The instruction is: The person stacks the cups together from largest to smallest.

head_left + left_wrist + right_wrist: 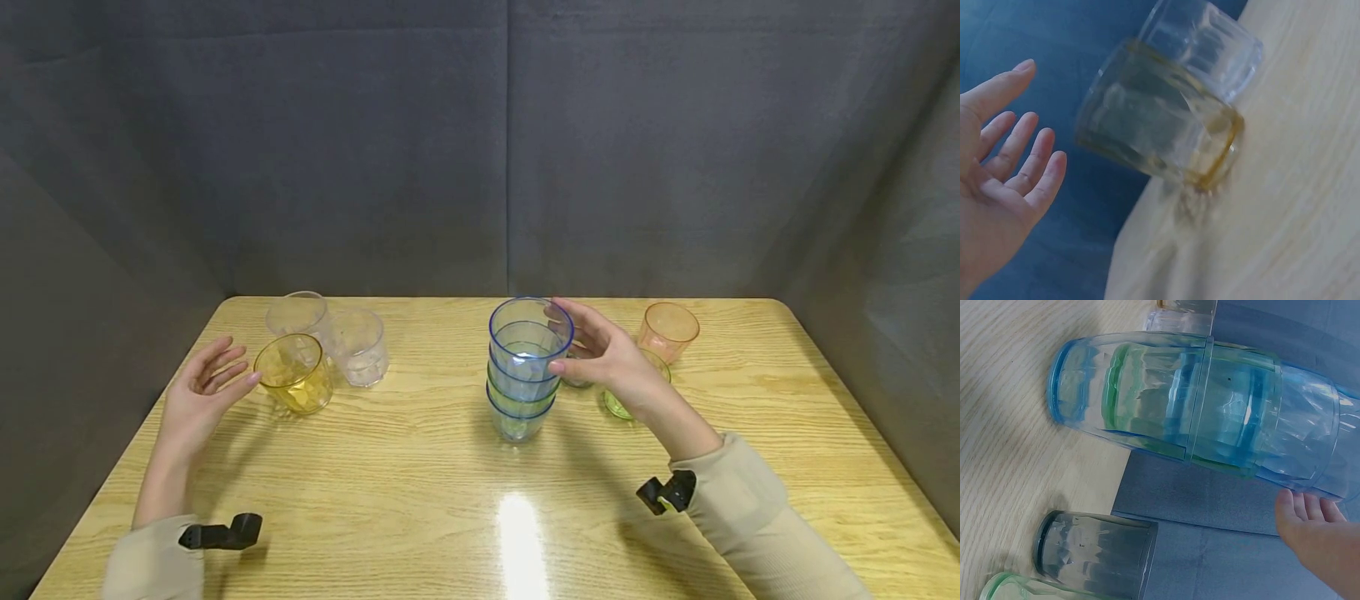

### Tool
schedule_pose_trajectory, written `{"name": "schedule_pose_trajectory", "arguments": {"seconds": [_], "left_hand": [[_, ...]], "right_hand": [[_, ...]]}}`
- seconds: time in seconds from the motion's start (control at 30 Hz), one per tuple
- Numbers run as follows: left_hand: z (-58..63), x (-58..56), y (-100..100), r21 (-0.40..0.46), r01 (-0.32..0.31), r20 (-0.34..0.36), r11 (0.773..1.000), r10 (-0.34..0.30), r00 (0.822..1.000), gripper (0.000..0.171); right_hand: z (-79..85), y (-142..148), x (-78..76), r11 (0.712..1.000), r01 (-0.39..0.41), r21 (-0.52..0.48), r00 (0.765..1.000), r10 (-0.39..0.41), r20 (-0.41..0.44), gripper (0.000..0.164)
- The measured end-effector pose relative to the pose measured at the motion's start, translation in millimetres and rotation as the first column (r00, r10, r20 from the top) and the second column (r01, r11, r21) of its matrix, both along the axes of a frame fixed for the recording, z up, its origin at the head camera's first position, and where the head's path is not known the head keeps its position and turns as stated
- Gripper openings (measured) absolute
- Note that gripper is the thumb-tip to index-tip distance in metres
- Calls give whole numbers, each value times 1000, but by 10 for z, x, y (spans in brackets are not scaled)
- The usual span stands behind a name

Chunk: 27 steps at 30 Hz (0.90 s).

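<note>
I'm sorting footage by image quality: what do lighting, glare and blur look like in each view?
Head: a white glare streak on the near part of the table, with soft shadows to either side; left wrist: dim and soft, the yellow cup with smeared edges; right wrist: crisper, with bright highlights on the cup stack, the backdrop looking bluer than in the head view.

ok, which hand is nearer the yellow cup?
Left. The left hand is right beside the yellow cup, on its left; the right hand is farther off to its right, at the top of the cup stack.
</note>
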State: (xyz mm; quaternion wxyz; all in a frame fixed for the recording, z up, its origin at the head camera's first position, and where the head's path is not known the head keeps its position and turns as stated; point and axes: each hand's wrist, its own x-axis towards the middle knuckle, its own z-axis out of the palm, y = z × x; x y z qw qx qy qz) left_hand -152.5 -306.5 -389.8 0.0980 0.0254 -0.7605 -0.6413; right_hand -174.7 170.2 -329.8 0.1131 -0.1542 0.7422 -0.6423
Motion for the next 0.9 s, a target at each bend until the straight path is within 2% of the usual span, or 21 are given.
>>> {"name": "schedule_pose_trajectory", "arguments": {"seconds": [0.2, 0.4, 0.63, 0.9], "left_hand": [[-134, -8, -113, -34, 10, 50, 999, -8, 999, 73], [-218, -5, -138, -156, 61, 75, 986, -49, 996, 74], [-280, -50, -101, -151, 120, 79, 981, -109, 991, 77], [-307, -106, -44, -149, 187, 170, 971, -161, 972, 84]], "right_hand": [[-11, 0, 4, 1000, 0, -8, 1000, 0, 2, 82], [-12, 6, 5, 1000, 0, -12, 1000, 0, 1, 81], [-5, 9, 2, 1000, 2, -14, 1000, -2, 0, 81], [-1, 6, 2, 1000, 1, -10, 1000, -1, -2, 81]]}}
